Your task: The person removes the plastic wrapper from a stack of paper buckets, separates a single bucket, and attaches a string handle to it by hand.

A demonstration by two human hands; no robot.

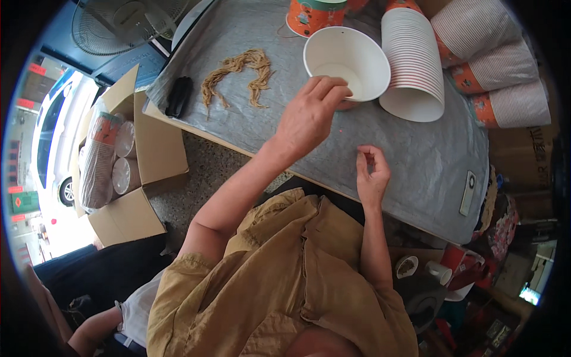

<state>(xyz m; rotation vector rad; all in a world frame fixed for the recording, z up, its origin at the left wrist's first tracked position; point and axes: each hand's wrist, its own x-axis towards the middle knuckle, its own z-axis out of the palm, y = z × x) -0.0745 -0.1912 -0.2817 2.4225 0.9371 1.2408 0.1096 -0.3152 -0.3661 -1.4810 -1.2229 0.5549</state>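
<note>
Tan strings [245,59] lie left of the paper tub [348,50]; at the tub's near rim the left hand [310,114] curls — pinch unclear — where a hard pull could tip it; nearer the person than the tub, the right hand [374,176] half-curls, any pinch unclear; right of the tub, bumped nested tubs [410,50] could roll.

Paper tub [351,53], 1 o'clock: smooth white interior, low sheen. Cord bundle [242,61], 11 o'clock: rough, matt fibre. Table cover [437,172], 3 o'clock: creased, faintly glossy sheet. Carton [159,140], 9 o'clock: matt cardboard. Jacket [270,271], 6 o'clock: matt, wrinkled cloth.
</note>
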